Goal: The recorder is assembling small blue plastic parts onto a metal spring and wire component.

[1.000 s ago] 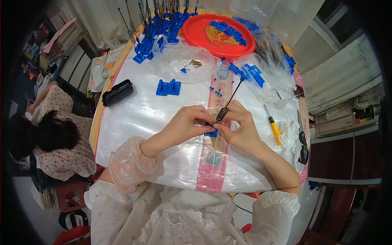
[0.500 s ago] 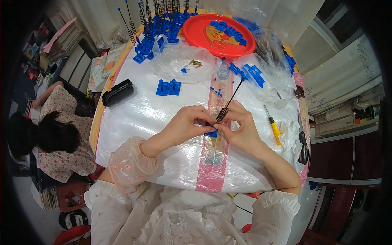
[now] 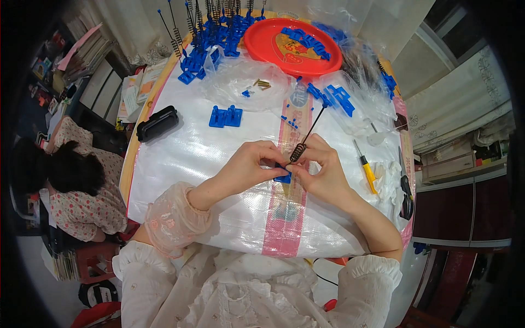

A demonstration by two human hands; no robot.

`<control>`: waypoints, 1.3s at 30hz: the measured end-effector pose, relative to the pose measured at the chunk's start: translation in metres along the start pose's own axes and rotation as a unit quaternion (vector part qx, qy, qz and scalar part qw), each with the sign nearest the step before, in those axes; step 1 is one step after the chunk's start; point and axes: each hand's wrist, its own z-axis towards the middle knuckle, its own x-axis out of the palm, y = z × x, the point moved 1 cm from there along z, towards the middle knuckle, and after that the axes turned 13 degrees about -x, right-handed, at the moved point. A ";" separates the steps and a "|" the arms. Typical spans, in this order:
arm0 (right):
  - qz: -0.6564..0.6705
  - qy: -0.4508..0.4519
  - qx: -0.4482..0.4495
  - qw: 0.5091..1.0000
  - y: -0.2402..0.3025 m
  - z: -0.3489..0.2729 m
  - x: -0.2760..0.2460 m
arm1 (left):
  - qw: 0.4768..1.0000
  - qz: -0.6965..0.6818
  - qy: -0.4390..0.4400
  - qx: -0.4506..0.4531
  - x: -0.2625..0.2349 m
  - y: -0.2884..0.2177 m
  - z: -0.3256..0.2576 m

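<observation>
Over the middle of the table, my left hand point(image 3: 247, 168) pinches a small blue plastic base point(image 3: 283, 178), mostly hidden by my fingers. My right hand point(image 3: 321, 170) comes from the other side with fingers closed round the lower end of a black coiled spring point(image 3: 297, 152). A thin dark rod rises from that spring, tilted up and to the right. The fingertips of both hands nearly meet where spring and base come together, so the joint itself is hidden. Farther off lie two joined blue plastic bases point(image 3: 225, 116) and several tiny blue pegs point(image 3: 290, 122).
A red round tray point(image 3: 262, 46) holds blue parts, beside many finished-looking blue stands with springs point(image 3: 221, 35). Brass pins point(image 3: 262, 85) lie on a clear bag. A black case point(image 3: 158, 124), yellow screwdriver point(image 3: 368, 174) and black scissors point(image 3: 406, 198) flank my arms. Another person point(image 3: 85, 183) sits at left.
My hands, the spring and the blue base stay almost in place. At the left, the other person has leaned lower and their arm has shifted.
</observation>
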 end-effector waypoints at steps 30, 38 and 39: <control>-0.002 0.002 0.003 1.000 0.003 0.002 -0.001 | 1.000 0.011 -0.005 0.002 0.000 0.003 0.001; 0.001 0.002 0.006 1.000 0.000 0.000 -0.001 | 0.999 0.033 -0.006 0.007 -0.001 -0.003 0.000; 0.000 0.004 0.004 1.000 0.001 0.001 0.000 | 0.999 0.032 -0.007 0.007 -0.001 -0.002 0.000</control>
